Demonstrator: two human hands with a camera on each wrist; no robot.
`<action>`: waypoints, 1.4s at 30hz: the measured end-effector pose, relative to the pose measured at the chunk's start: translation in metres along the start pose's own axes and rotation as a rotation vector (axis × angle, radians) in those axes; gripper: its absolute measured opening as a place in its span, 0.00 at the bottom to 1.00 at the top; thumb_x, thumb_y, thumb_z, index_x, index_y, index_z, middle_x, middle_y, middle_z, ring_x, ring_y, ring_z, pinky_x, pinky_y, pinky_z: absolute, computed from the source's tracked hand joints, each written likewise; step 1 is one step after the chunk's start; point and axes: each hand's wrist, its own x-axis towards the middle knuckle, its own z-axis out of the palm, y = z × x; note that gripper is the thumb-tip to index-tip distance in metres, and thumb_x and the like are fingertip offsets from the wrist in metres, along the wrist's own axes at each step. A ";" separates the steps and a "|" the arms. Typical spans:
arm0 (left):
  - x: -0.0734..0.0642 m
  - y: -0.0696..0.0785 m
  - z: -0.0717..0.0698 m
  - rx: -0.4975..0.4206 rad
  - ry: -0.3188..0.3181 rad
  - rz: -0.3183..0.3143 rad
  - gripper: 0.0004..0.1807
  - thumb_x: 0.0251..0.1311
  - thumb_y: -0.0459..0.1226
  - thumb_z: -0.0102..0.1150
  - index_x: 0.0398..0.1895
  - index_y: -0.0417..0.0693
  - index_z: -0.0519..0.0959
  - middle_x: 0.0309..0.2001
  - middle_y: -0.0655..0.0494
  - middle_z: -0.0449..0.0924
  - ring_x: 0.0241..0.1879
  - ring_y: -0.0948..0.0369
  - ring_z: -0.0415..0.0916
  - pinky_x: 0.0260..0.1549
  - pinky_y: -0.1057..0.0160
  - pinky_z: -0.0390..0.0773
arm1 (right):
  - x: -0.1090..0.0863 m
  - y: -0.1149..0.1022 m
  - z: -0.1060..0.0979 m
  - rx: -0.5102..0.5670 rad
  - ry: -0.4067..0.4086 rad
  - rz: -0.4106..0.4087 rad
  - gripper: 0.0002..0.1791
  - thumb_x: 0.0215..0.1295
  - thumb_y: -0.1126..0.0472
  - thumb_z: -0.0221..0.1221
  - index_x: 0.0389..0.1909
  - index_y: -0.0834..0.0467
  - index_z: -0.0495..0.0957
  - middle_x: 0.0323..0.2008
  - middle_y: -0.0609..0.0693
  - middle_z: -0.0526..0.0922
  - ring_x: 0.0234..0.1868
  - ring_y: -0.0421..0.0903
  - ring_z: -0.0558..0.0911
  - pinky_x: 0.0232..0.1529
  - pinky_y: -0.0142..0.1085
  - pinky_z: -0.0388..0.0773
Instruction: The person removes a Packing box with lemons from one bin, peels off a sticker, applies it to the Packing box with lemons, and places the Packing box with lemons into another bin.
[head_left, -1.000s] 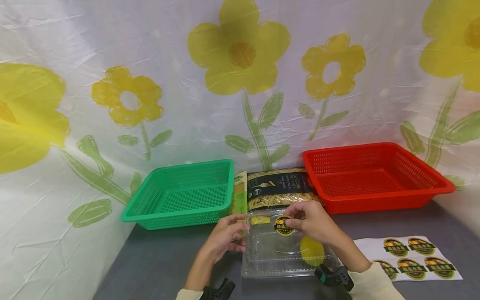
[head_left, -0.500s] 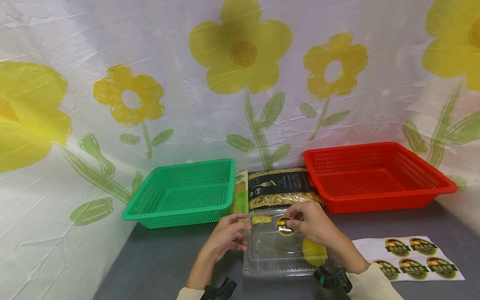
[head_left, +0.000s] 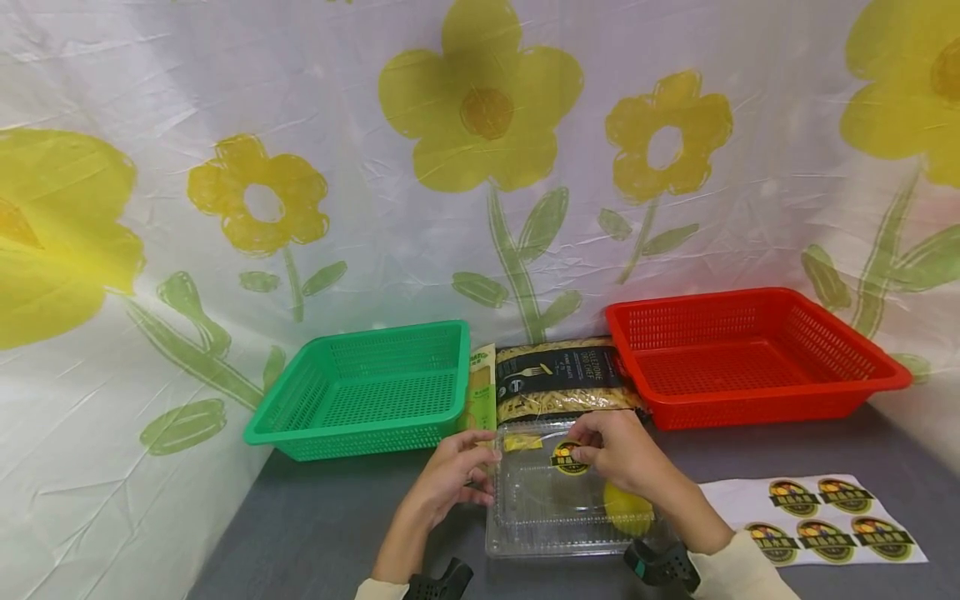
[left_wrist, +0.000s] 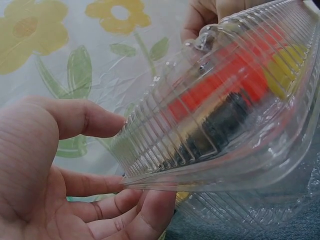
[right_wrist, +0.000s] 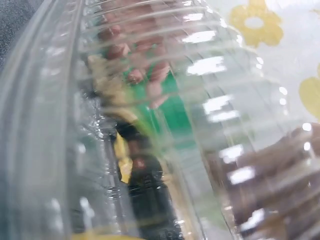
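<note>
A clear plastic clamshell container (head_left: 543,533) with a ribbed lid lies on the table. Through it show a round yellow item (head_left: 628,507) at the right and a small yellow piece (head_left: 522,442) at the far left. My left hand (head_left: 450,477) holds the container's left side, its thumb on the lid's ribbed wall and fingers around the rim in the left wrist view. Above the lid, my right hand (head_left: 626,454) pinches the right edge of a round black-and-gold sticker (head_left: 568,458); whether all of it touches the lid I cannot tell. The right wrist view is blurred.
A green basket (head_left: 360,442) stands at the back left, a red basket (head_left: 757,408) at the back right. Between them lie a pasta bag (head_left: 558,375) and a flat green packet (head_left: 480,392). A sheet of stickers (head_left: 735,500) lies at the right.
My right hand stays at the sticker, shifting only slightly; the sticker lies a little flatter against the lid. My left hand keeps its place on the container.
</note>
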 end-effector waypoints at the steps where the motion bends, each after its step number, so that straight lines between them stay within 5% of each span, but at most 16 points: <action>1: 0.000 0.000 0.000 0.000 0.002 -0.001 0.34 0.63 0.39 0.62 0.71 0.38 0.67 0.58 0.38 0.73 0.23 0.58 0.77 0.24 0.60 0.86 | 0.000 0.000 0.001 -0.012 0.007 -0.001 0.08 0.52 0.70 0.73 0.29 0.56 0.85 0.24 0.41 0.80 0.27 0.37 0.77 0.29 0.30 0.77; 13: -0.001 0.000 0.001 0.009 0.014 -0.008 0.34 0.62 0.40 0.62 0.71 0.38 0.67 0.57 0.39 0.73 0.23 0.59 0.78 0.24 0.60 0.86 | -0.001 0.000 -0.002 0.023 -0.021 -0.035 0.09 0.53 0.73 0.71 0.30 0.56 0.84 0.25 0.41 0.83 0.27 0.35 0.79 0.29 0.29 0.79; 21: -0.001 0.004 0.005 0.033 0.024 -0.009 0.34 0.63 0.39 0.61 0.72 0.37 0.66 0.59 0.36 0.73 0.23 0.59 0.78 0.23 0.60 0.86 | -0.004 0.002 -0.006 0.125 -0.111 -0.021 0.15 0.56 0.75 0.68 0.43 0.59 0.85 0.39 0.48 0.86 0.36 0.40 0.85 0.33 0.30 0.83; 29: -0.002 0.006 0.004 0.043 0.030 -0.018 0.34 0.64 0.40 0.60 0.72 0.37 0.67 0.57 0.37 0.74 0.22 0.59 0.78 0.22 0.61 0.85 | -0.003 -0.002 -0.006 0.081 -0.112 -0.008 0.20 0.56 0.72 0.71 0.47 0.51 0.84 0.44 0.43 0.86 0.47 0.45 0.85 0.50 0.44 0.85; 35: -0.002 0.007 0.008 0.085 0.059 -0.001 0.34 0.63 0.39 0.58 0.71 0.35 0.66 0.54 0.35 0.74 0.20 0.61 0.76 0.20 0.63 0.83 | -0.002 0.000 -0.012 0.262 -0.134 0.005 0.18 0.59 0.74 0.67 0.49 0.57 0.83 0.46 0.52 0.86 0.49 0.52 0.85 0.46 0.40 0.87; 42: -0.002 0.007 0.012 0.121 0.091 -0.009 0.33 0.63 0.39 0.56 0.70 0.36 0.66 0.52 0.39 0.75 0.19 0.60 0.74 0.17 0.63 0.81 | -0.007 0.003 -0.037 0.386 -0.047 0.033 0.15 0.60 0.74 0.65 0.47 0.62 0.83 0.45 0.59 0.86 0.47 0.54 0.85 0.41 0.34 0.87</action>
